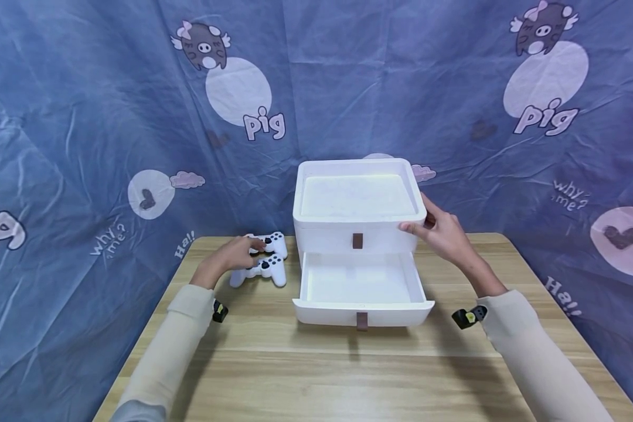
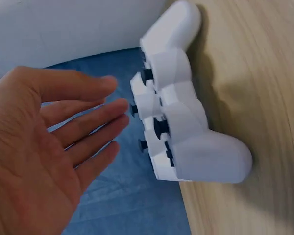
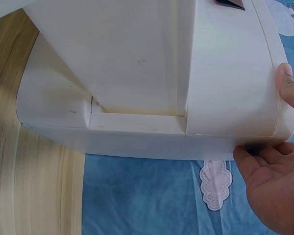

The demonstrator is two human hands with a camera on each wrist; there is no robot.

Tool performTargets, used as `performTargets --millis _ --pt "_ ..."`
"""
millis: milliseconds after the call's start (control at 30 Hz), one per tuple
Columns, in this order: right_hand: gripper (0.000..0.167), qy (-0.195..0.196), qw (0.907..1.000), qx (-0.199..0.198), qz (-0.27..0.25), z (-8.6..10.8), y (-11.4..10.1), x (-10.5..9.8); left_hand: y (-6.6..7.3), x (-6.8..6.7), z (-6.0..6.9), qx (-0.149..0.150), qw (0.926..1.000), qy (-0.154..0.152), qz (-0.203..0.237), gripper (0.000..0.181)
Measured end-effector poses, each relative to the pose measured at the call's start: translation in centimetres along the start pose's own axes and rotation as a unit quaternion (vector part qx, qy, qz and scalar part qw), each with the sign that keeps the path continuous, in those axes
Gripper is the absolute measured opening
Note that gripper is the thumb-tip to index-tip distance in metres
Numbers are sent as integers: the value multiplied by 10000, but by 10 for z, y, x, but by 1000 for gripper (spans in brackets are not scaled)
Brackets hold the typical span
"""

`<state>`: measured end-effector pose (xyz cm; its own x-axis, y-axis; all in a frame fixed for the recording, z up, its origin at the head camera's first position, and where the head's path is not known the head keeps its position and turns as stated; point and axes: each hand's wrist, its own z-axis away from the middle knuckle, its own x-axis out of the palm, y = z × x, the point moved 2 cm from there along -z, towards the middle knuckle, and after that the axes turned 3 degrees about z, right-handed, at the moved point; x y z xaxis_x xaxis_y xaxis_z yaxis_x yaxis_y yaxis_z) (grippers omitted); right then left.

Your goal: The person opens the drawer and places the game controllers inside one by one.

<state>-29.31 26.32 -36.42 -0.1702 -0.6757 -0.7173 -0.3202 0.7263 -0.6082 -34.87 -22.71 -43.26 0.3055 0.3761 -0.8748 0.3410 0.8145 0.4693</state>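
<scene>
Beside the drawer unit [image 1: 322,239], whose corner the right hand [image 1: 447,233] pinches, two controllers [image 1: 276,269] lie on the tabletop [image 1: 380,375], long axes along the curtain [image 1: 343,94], grips pointing away, the left hand [image 1: 234,253] loosely extended above.

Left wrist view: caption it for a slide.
The left hand hovers near two white game controllers on a wood-grain table.

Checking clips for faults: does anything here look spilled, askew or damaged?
Nothing looks spilled or askew. Slightly odd: small dark marks on the open drawer, seen in the right wrist view; they break its plain white surface. Whether scuffs or dirt, I can't tell.
</scene>
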Motion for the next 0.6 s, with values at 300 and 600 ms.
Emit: performTargets --millis 300,600 --pt "92 -47 10000 34 -59 2 0 0 1 16 -4 132 9975 -362 -594 68" --pt "92 -27 9999 20 -111 0 0 0 -5 24 -12 219 9942 -284 -1014 67"
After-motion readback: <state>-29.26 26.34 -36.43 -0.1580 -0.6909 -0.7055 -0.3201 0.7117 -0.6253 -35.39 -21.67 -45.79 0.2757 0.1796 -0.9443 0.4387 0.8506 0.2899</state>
